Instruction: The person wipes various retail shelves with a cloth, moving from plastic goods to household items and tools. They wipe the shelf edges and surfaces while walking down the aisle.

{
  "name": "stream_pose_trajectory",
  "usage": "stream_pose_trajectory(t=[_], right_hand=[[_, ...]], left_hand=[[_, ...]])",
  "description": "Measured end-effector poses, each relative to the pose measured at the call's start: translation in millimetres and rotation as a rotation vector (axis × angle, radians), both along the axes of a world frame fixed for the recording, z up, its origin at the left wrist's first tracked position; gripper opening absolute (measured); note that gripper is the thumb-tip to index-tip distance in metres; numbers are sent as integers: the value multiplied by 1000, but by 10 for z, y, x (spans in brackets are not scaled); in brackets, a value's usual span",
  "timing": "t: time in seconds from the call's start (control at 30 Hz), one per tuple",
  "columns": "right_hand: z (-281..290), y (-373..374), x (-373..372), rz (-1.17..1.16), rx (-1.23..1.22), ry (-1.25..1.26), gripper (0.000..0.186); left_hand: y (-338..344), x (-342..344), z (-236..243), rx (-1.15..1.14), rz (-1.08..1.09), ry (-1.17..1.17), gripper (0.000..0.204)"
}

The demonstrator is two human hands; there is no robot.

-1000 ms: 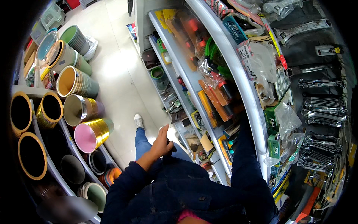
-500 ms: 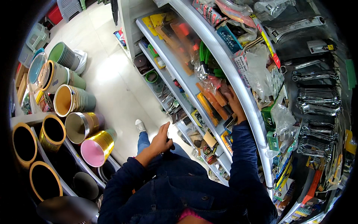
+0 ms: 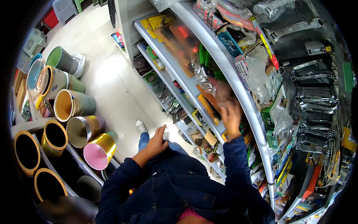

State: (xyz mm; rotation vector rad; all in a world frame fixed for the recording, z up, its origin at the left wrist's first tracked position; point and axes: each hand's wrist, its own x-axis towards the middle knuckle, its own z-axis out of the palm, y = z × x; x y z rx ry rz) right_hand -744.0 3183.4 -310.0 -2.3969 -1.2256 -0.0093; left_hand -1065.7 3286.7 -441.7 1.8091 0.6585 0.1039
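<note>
My right hand [image 3: 232,117] is over the second shelf of the rack on my right, its fingers smeared by motion. Just beyond its fingertips is a blurred brown-red shape [image 3: 223,94], and I cannot tell whether the hand holds it. Orange-brown wooden pieces [image 3: 207,96] and a yellow one [image 3: 208,108] lie beside that hand on the shelf. My left hand [image 3: 156,143] hangs in front of my body, above my legs, fingers loosely stretched and nothing visible in it.
A grey shelf edge [image 3: 244,82] curves over my right forearm. Above it lie plastic-wrapped packets, boxes and rows of wrenches [image 3: 317,99]. On my left stand stacked buckets [image 3: 74,104] and round bins [image 3: 27,153]. Pale floor tiles [image 3: 115,86] run between.
My right hand has drawn back toward me along the shelf, away from the wooden pieces. The left hand has shifted slightly down and left.
</note>
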Motion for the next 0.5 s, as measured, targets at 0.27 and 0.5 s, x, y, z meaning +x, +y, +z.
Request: stream_pose_trajectory(t=[0.27, 0.5], right_hand=[[-7, 141, -17, 134, -430, -518, 42], [-514, 904, -110, 240, -560, -667, 25]], left_hand=[[152, 46, 143, -42, 63, -33, 76], [207, -108, 64, -97, 61, 22, 74]])
